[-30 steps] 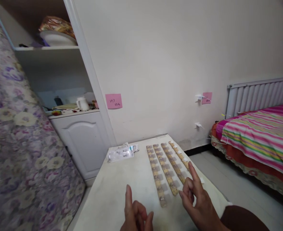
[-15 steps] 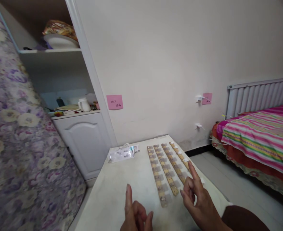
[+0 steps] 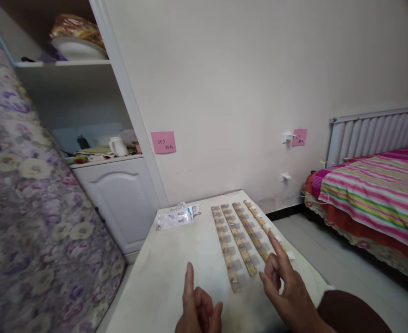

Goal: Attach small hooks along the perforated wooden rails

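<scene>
Near the front of the white table (image 3: 169, 259), my left hand (image 3: 199, 305) points its index finger upward, with the other fingers curled and the thumb apart. It holds nothing. My right hand (image 3: 287, 286) has the same shape, index finger raised, and is likewise free of any object. That hand is in front of the near ends of two tan strips and partly hides them. Several tan strips lie side by side: the leftmost strip (image 3: 227, 252), a second strip (image 3: 240, 245), a third strip (image 3: 247, 224) and one strip with white tabs (image 3: 257, 219). Small clear or shiny pieces sit along them.
A clear flat packet (image 3: 174, 218) with small items lies at the table's back left. Behind the table is a wall with a pink note (image 3: 163, 142). A floral curtain (image 3: 34, 222) and a cabinet (image 3: 120, 203) stand left, a bed (image 3: 374, 194) right.
The view has shifted slightly. My left hand appears a little further right and higher; my right hand keeps nearly the same place and pose. The strips and the packet lie as before.
</scene>
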A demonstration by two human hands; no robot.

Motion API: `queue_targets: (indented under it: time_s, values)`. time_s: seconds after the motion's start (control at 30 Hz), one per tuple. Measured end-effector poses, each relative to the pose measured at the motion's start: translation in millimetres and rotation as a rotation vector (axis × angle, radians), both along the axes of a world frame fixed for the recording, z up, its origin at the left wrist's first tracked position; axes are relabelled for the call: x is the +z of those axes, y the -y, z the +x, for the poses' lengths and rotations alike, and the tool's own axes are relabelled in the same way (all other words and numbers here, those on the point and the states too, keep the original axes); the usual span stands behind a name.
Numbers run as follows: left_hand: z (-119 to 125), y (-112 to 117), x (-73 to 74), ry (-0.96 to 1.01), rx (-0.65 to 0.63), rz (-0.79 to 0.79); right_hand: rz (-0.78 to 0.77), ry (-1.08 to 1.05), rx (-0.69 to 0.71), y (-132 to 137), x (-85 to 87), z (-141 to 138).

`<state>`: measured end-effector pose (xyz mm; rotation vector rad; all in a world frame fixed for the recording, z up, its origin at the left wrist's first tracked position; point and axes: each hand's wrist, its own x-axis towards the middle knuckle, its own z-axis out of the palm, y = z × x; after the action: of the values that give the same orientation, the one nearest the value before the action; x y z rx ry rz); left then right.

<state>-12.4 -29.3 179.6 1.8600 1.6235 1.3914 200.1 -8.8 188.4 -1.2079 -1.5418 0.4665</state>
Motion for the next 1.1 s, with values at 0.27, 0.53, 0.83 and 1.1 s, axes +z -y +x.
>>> queue_targets:
  time_s: [0.27,0.53,0.83,1.1]
  values:
    - [-19.0,-25.1,-71.8,-0.152,-0.180,-0.356,-0.338,0.069,0.047,-18.8,-82.4,-10.9]
    - [2.1,-40.8,-127.3,-0.260,-0.148,-0.395,-0.785,-0.374,0.284,-21.2,-149.8,-38.0]
    - [25.7,-66.4,-99.1,-0.241,-0.156,-0.382,-0.799,-0.853,0.326,-28.0,-164.8,-51.6]
    - [27.3,-79.5,-103.7,-0.227,-0.113,-0.373,-0.795,-0.797,0.320,-37.3,-166.4,-55.0]
